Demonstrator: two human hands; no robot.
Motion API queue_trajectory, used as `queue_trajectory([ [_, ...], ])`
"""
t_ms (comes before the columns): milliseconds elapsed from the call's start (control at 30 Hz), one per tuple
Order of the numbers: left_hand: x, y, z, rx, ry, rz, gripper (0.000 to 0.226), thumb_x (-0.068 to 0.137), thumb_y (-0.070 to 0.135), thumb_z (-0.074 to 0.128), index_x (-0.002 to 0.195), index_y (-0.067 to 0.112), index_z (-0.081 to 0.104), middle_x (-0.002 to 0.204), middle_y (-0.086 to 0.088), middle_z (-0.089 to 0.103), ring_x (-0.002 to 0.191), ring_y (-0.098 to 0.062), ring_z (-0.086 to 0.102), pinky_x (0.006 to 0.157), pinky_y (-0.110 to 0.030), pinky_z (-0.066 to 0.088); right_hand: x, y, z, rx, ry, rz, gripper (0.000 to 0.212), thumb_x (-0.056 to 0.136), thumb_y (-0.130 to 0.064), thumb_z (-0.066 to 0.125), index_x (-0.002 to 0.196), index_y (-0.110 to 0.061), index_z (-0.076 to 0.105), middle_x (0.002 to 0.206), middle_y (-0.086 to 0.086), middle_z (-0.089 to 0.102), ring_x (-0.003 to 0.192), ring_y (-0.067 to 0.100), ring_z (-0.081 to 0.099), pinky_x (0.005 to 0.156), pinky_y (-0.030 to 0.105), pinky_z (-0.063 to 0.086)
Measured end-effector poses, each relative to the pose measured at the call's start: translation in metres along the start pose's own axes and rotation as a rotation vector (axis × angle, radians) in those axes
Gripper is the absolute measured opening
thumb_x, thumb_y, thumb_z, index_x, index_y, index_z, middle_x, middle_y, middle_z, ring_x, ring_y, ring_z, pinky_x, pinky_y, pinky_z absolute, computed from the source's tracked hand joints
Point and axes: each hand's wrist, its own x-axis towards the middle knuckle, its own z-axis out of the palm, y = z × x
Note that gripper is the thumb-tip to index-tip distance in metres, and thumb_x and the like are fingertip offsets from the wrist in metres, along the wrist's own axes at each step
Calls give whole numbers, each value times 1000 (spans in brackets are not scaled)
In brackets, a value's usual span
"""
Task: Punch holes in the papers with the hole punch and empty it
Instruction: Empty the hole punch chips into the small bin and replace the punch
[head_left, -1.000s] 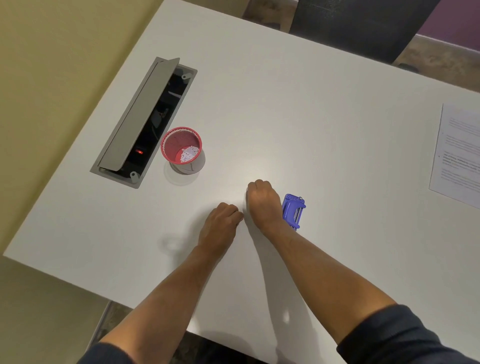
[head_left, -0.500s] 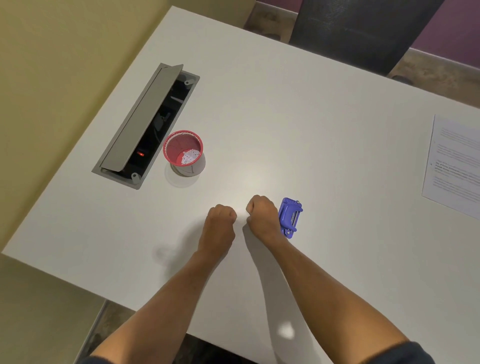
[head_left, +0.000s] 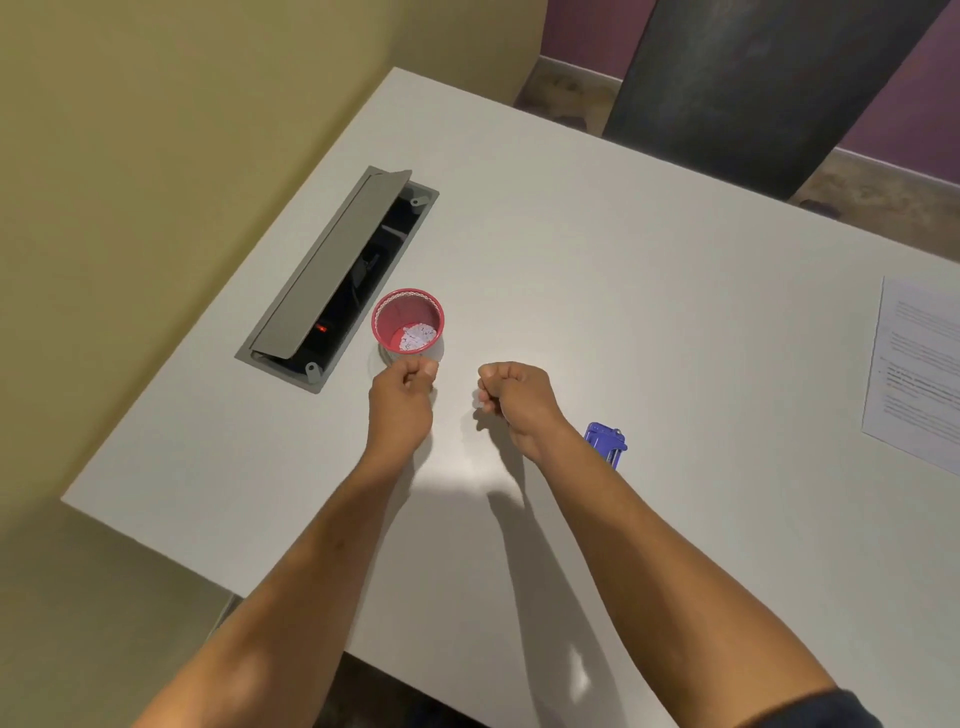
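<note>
Hole punch (head_left: 605, 441), blue, lies on the white table (head_left: 649, 291) just right of my right forearm, partly hidden behind it, with nothing gripping it. My right hand (head_left: 514, 397) hangs over the table a little left of the punch, fingers curled in with the tips pinched together; something small and pale shows at the fingertips, but I cannot tell whether it is paper bits or only glare. My left hand (head_left: 402, 397) is further left, also curled into a loose pinch, its fingertips right at the near rim of the red mesh cup (head_left: 408, 319); whether they touch the cup I cannot tell, and I see nothing clearly held in it. The cup stands upright and has a small heap of white paper punchings (head_left: 417, 335) lying on its bottom. Just left of the cup an open cable hatch (head_left: 332, 275) is set into the table, its grey lid tilted up and a red light glowing in the dark well. Papers (head_left: 917, 369) lie flat at the right edge of the table, well apart from both hands and from the punch.
</note>
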Motion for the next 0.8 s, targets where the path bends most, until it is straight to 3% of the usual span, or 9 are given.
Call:
queue_trajectory([
  [100, 23, 11, -16, -9, 79, 41, 17, 96, 20, 56, 87, 9, 65, 77, 1, 62, 70, -12, 55, 66, -25, 42, 4, -25, 22, -13, -22, -57, 23, 89, 5, 51, 72, -9, 60, 64, 3, 54, 57, 15, 49, 49, 22, 43],
  [233, 46, 28, -32, 16, 138, 52, 15, 95, 15, 58, 84, 9, 67, 77, 2, 62, 70, -9, 54, 65, -16, 42, 18, -50, 48, -116, 3, -113, 20, 89, -1, 58, 72, -10, 65, 62, 5, 58, 55, 15, 52, 56, 28, 46],
  [367, 63, 37, -41, 102, 126, 57, 16, 94, 16, 58, 90, 7, 71, 89, -7, 69, 83, -20, 64, 78, -33, 54, 30, -66, 65, -300, 70, -192, 13, 85, -12, 65, 74, -7, 70, 68, 6, 65, 65, 20, 58, 66, 36, 53],
  [500, 70, 47, -45, 160, 96, 75, 14, 92, 14, 63, 98, 8, 73, 98, -11, 72, 90, -25, 69, 80, -35, 58, 28, -81, 71, -466, 102, -280, 6, 83, -9, 69, 78, -8, 73, 85, 9, 73, 77, 22, 66, 69, 32, 57],
  [667, 70, 56, -49, 172, 97, 106, 12, 87, 13, 70, 96, 8, 73, 96, -9, 71, 90, -23, 67, 74, -29, 55, 25, -91, 73, -534, 113, -331, 7, 78, -6, 74, 73, -11, 72, 79, 4, 72, 71, 14, 65, 55, 21, 48],
  [800, 69, 58, -49, 186, 105, 129, 13, 91, 18, 65, 98, 10, 73, 95, -7, 71, 87, -20, 65, 67, -20, 50, 25, -88, 69, -588, 74, -381, 9, 85, -5, 65, 85, -7, 74, 83, 5, 70, 73, 15, 63, 51, 13, 42],
])
